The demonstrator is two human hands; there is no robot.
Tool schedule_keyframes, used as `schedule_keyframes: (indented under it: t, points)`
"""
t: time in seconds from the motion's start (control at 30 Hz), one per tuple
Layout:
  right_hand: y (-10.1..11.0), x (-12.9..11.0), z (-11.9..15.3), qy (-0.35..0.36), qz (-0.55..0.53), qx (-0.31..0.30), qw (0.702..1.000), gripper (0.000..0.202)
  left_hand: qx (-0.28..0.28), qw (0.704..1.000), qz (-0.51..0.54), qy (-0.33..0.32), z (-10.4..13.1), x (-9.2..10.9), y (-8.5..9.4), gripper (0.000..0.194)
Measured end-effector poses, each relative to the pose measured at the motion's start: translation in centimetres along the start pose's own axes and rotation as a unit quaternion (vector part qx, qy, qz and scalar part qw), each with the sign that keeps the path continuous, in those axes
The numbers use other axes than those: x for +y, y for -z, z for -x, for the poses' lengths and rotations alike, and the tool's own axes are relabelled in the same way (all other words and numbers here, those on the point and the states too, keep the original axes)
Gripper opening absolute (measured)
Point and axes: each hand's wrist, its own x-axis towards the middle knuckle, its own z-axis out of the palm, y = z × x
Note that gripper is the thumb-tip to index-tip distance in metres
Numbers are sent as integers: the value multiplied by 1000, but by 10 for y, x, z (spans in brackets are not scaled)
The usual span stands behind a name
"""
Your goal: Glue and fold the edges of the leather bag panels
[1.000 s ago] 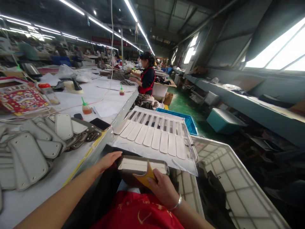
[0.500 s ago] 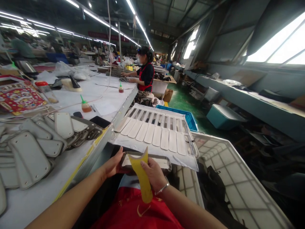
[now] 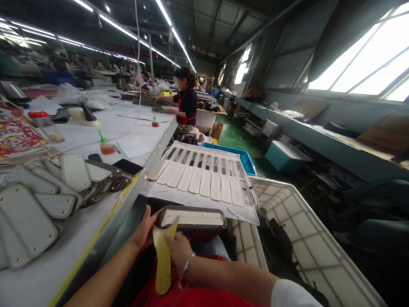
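My left hand (image 3: 144, 230) is closed around the left end of a dark, box-shaped piece with rounded corners (image 3: 204, 233), which has a cream strip (image 3: 191, 216) set in its upper face. In my right hand (image 3: 181, 252) is a flat yellow scraper (image 3: 163, 266) with a concave, two-pointed end. That end touches or nearly touches the left part of the dark piece; the exact contact is unclear. Just beyond, a white-covered rack (image 3: 204, 202) bears a row of cream oblong panels (image 3: 198, 182).
Grey panels with rivets (image 3: 28, 226) pile up on the left table (image 3: 73, 273). A phone (image 3: 128, 166) and a green-tipped bottle (image 3: 106, 147) lie beyond them. On the right is a white crate (image 3: 306, 238) with dark items. A co-worker in a red apron (image 3: 187, 102) works farther along.
The scraper and my right hand have moved left and down along the dark piece, to its left end. The dark piece has tilted, showing more of its near side. The view has shifted right.
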Motion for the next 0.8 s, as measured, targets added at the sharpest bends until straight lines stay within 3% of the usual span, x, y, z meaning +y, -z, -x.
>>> schedule_keyframes:
  t: [0.23,0.4,0.57,0.8]
  points:
    - [-9,-2,-9,-97,-109,-58,988,24,30,999,43,-3,-10,-6,18,69]
    - [-9,-12,-9,-165,-118,-74,976,23,84,996,-7,-15,-16,-4,13,61]
    - [-2,-20,-14,-167,-132,-94,972,24,127,989,-79,-19,-24,1,3,59]
    - [8,-25,-24,-156,-123,-114,974,50,194,969,-156,-3,-35,1,-1,57]
